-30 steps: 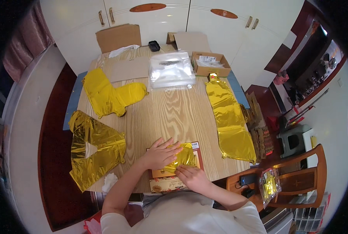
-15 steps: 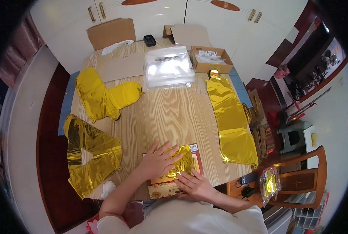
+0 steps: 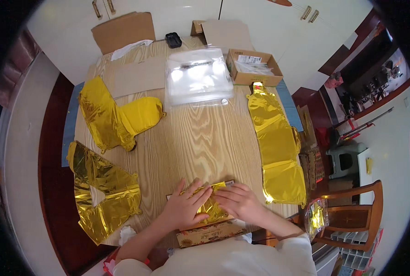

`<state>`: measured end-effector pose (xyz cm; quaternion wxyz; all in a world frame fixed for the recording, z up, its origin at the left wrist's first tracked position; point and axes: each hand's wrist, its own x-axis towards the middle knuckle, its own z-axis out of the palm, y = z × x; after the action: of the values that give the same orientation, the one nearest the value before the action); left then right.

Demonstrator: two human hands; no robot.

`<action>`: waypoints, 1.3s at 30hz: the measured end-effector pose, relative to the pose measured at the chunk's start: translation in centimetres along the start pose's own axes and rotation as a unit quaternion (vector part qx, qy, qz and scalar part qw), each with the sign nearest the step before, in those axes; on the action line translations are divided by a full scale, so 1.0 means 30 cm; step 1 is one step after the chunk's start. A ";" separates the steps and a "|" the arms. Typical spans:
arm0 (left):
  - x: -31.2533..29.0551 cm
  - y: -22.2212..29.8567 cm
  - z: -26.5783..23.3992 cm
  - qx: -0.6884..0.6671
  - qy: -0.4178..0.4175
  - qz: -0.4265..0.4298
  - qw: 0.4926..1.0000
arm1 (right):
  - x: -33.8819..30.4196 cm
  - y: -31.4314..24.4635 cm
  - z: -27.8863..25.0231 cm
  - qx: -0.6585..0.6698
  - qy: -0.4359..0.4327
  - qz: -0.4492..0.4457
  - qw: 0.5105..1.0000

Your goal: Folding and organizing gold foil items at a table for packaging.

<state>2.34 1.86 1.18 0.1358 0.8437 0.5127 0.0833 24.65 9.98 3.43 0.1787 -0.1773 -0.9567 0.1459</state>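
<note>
A folded gold foil balloon (image 3: pixel 217 212) lies on a flat printed cardboard package (image 3: pixel 210 232) at the table's near edge. My left hand (image 3: pixel 185 205) rests on the left part of the foil with its fingers spread. On the upper right part of the foil, my right hand (image 3: pixel 238 201) has its fingers bent and drawn together at the foil, its thumb mostly hidden. To the left lie a flat gold balloon with a triangular hole (image 3: pixel 117 181) and an angled gold balloon (image 3: pixel 104 120). A long gold balloon (image 3: pixel 280 154) stretches along the right side.
A stack of clear plastic bags (image 3: pixel 198 76) lies at the back beside an open cardboard box (image 3: pixel 258 78). Behind them are a small black tray (image 3: pixel 173 40) and cardboard sheets (image 3: pixel 124 33). A wooden chair (image 3: pixel 349 217) with a bagged gold item (image 3: pixel 316 216) stands right of the table.
My right hand has moved up from the foil's lower edge to its upper right part, and its fingers have drawn together. My left hand stays spread on the foil. The view has shifted slightly.
</note>
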 end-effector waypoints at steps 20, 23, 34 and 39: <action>-0.003 -0.005 0.023 -0.032 -0.009 -0.011 0.999 | 0.005 0.032 0.049 -0.031 -0.183 0.010 0.983; -0.012 0.007 0.014 -0.027 -0.027 -0.016 0.999 | 0.008 0.027 0.041 -0.040 -0.190 0.013 0.981; -0.029 0.011 0.020 -0.042 -0.028 0.011 0.999 | 0.010 0.046 0.023 0.038 -0.179 0.029 0.983; -0.024 0.015 0.011 -0.048 -0.037 0.013 0.998 | -0.015 0.041 0.036 0.014 -0.182 0.023 0.983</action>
<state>2.47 0.97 1.02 0.1945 0.8452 0.4916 0.0783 24.98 10.67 1.90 0.0003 -0.1676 -0.9668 0.1928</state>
